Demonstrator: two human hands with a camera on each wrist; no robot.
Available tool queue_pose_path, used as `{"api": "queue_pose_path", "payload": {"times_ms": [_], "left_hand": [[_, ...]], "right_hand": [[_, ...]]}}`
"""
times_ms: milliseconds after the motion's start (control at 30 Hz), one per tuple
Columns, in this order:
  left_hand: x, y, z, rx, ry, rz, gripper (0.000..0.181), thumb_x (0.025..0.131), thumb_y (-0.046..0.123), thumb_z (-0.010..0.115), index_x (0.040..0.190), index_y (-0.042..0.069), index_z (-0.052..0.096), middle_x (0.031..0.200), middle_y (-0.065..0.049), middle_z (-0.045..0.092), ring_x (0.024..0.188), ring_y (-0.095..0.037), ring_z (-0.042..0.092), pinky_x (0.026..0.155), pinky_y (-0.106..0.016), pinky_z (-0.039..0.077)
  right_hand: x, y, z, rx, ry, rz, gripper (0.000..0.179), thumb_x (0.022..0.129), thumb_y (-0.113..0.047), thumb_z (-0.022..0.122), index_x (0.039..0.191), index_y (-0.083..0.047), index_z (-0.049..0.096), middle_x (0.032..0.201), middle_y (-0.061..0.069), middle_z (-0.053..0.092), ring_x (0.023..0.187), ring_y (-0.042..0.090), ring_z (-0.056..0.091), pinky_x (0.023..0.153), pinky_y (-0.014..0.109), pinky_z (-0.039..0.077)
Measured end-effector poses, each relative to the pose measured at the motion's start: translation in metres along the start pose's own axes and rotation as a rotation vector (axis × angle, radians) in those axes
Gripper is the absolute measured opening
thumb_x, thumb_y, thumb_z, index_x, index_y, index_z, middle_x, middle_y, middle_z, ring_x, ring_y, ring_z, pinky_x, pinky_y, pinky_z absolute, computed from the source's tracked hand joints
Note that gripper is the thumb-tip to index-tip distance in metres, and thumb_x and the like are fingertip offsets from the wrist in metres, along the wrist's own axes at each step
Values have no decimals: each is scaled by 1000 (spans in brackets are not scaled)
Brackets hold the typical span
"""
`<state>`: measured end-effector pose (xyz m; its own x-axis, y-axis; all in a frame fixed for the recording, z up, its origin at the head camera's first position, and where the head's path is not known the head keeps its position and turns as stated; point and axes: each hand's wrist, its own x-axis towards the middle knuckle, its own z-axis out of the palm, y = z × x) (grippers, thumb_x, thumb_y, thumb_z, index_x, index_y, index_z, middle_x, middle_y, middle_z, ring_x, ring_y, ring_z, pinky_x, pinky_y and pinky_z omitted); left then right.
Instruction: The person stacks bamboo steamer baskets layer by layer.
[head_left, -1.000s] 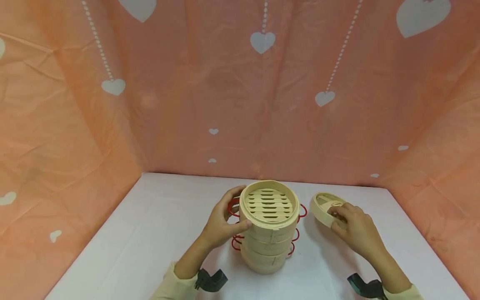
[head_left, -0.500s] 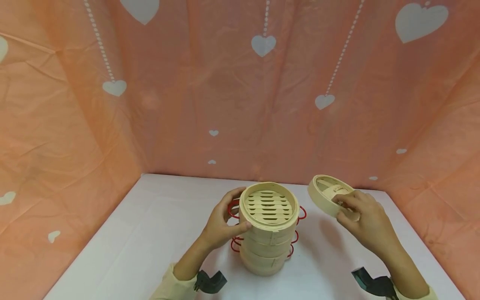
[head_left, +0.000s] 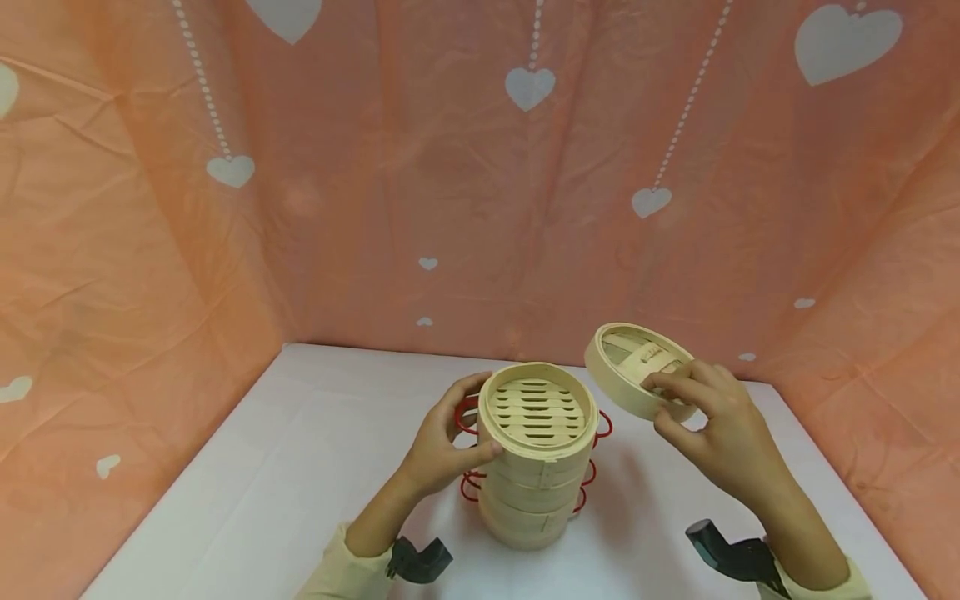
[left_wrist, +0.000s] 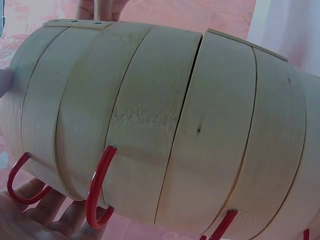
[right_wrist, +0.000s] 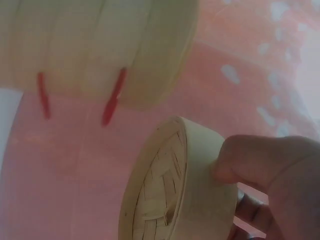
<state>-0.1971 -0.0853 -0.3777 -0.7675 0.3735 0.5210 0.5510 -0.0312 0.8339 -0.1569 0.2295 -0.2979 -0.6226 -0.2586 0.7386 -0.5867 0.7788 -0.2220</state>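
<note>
A stack of bamboo steamer baskets [head_left: 528, 492] with red side handles [head_left: 605, 424] stands upright on the white table. Its top basket shows a slatted floor [head_left: 538, 408]. My left hand [head_left: 442, 446] grips the upper left of the stack, thumb on the near wall and fingers round the far side, as the left wrist view also shows behind the handles. In the air to the right of the stack, my right hand [head_left: 723, 433] holds the round steamer lid [head_left: 626, 375] by its near rim. The lid is tilted, apart from the stack, and its woven face shows in the right wrist view.
White cloth covers the table [head_left: 315, 417]. Behind and at both sides hangs an orange curtain [head_left: 480, 208] with white hearts. A dark camera mount [head_left: 735, 557] sits at the right wrist and another camera mount [head_left: 420, 560] at the left.
My right hand has raised the lid off the table and brought it leftward, nearer the stack's top. My left hand and the stack stay where they were.
</note>
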Motion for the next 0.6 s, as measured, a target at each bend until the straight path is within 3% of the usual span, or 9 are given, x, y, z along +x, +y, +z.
{"api": "queue_pose_path", "payload": {"times_ms": [400,600], "left_hand": [[0,3,0,6,3,1,78,80,34,77,143,5,40,141,-16,47,124,-40,48,99,-27,48],[0,4,1,10,6,0,78,80,33,77,143,6,40,141,-15,47,124,-37,49,98,-26,48]], "right_hand": [[14,-25,-4,96,34,-144,39,61,7,71,94,-16,72,85,-7,59,87,7,43,74,22,33],[16,-33,0,128,29,-185,41,61,6,72,95,-16,73,86,-7,59,86,8,44,74,20,33]]}}
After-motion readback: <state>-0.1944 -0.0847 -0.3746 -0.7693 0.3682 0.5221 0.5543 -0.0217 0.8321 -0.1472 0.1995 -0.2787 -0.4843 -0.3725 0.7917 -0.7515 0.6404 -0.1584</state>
